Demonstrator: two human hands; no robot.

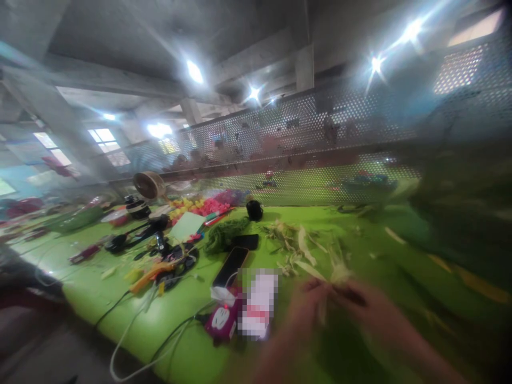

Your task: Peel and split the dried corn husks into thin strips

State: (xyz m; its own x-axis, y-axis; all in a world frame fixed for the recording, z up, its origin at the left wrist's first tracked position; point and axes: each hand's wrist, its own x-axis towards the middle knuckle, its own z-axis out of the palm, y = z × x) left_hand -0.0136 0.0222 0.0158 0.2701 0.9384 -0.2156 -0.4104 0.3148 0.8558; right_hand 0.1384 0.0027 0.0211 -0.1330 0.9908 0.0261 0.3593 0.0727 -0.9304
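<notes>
My left hand (306, 309) and my right hand (370, 314) meet low over the green table (360, 240), both smeared by motion. Their fingertips pinch together on a pale, thin strip like dried leaf or husk (323, 309); a dark bit shows at the right fingers. A loose pile of the same pale strips (304, 250) lies just beyond the hands.
Left of the hands lie a dark phone (231, 265), a pink device (222, 320) with white cables, a tangle of green cord (224, 234), tools and colourful small pieces (200, 207). A perforated metal screen (300, 138) closes the far table edge. A small fan (149, 185) stands at back left.
</notes>
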